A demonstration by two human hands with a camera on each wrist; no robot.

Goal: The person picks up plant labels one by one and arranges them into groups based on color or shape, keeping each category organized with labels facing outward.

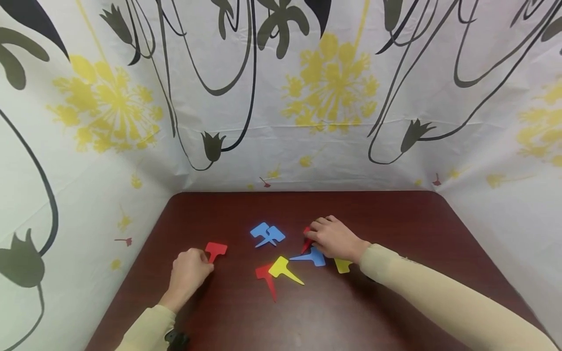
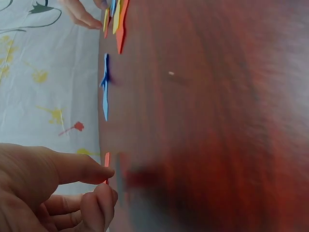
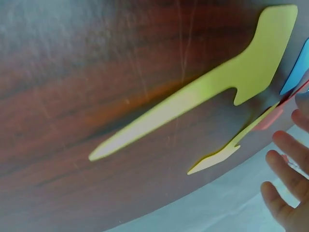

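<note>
My left hand (image 1: 190,275) pinches the stem of a red T-shaped plant label (image 1: 216,249) between thumb and fingers; in the left wrist view that label (image 2: 107,162) shows edge-on. Toward the right, my right hand (image 1: 335,239) reaches over the table with its fingertips on another red plant label (image 1: 307,240), partly hidden by the fingers. Just below these fingers lies a blue plant label (image 1: 313,256). Under the right wrist a yellow plant label (image 1: 342,265) is partly covered; it fills much of the right wrist view.
Two overlapping blue plant labels (image 1: 275,234) lie at the middle back of the dark red-brown table (image 1: 237,321). Nearer, a yellow plant label (image 1: 279,267) overlaps a red one (image 1: 265,273). Patterned white cloth (image 1: 281,107) hangs behind and along both sides.
</note>
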